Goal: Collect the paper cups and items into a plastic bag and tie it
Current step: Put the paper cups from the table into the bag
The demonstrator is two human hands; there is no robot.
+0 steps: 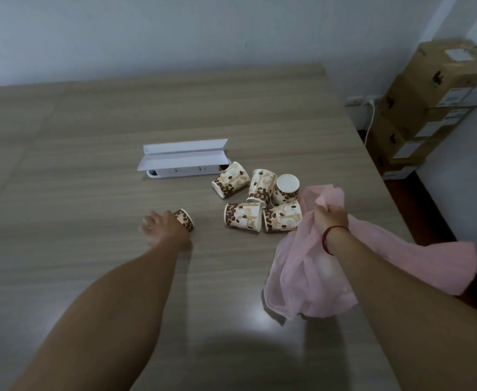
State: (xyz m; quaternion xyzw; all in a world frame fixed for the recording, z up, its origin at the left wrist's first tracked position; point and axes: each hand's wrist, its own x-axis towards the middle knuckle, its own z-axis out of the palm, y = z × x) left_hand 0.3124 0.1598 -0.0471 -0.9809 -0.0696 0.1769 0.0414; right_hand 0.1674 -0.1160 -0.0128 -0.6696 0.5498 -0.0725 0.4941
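Wood-grain tabletop tip: your left hand is half-curled on the stray cup at 9 o'clock of the pile, so clamp it properly, then swing it to the pink bag bunched in your right hand's fist at 3 o'clock.

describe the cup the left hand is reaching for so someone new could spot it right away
On the wooden table, a cluster of five paper cups lies right of centre, near a white box. The lone cup lies on its side well left of them, against the left hand; it alone stands apart.
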